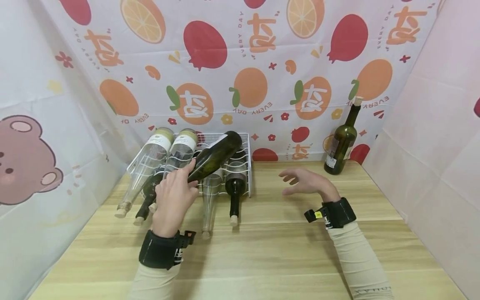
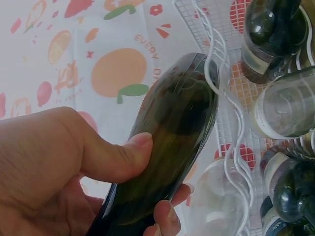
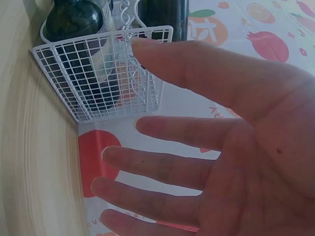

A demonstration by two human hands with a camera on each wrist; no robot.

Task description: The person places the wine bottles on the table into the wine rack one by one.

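Observation:
My left hand (image 1: 173, 199) grips a dark green wine bottle (image 1: 216, 157) around its neck end, thumb on one side and fingers on the other. The bottle slants over the white wire rack (image 1: 249, 177), base toward the back right; its neck is hidden by the hand. In the left wrist view, the base end of this green bottle (image 2: 172, 113) overlaps the rack's wavy wires (image 2: 236, 128). My right hand (image 1: 304, 181) hovers right of the rack with nothing in it, its fingers (image 3: 162, 164) extended and spread.
Several corked bottles lie in the rack, necks toward me: a clear bottle (image 1: 140, 177) at the left, another clear one (image 1: 211, 200), and a dark one (image 1: 235, 187) at the right. An upright green bottle (image 1: 340, 146) stands at the back right of the wooden table (image 1: 277, 258).

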